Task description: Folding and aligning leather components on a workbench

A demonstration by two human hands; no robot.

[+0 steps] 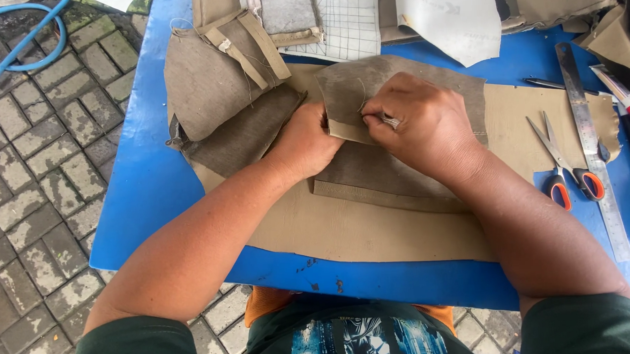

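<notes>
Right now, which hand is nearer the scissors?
Right. The right hand works on the fabric piece, just left of the scissors; the left hand sits farther left.

Two hands, one pair of scissors (566, 168), one metal ruler (593, 146), one blue hose (24, 40) (on the paving), several cloth pieces.

Two bare forearms reach in from the lower corners and meet at centre. The left hand (305, 139) lies curled, knuckles up, just beside the right hand (418, 124), whose thumb and forefinger pinch tight in a fine grip.
</notes>
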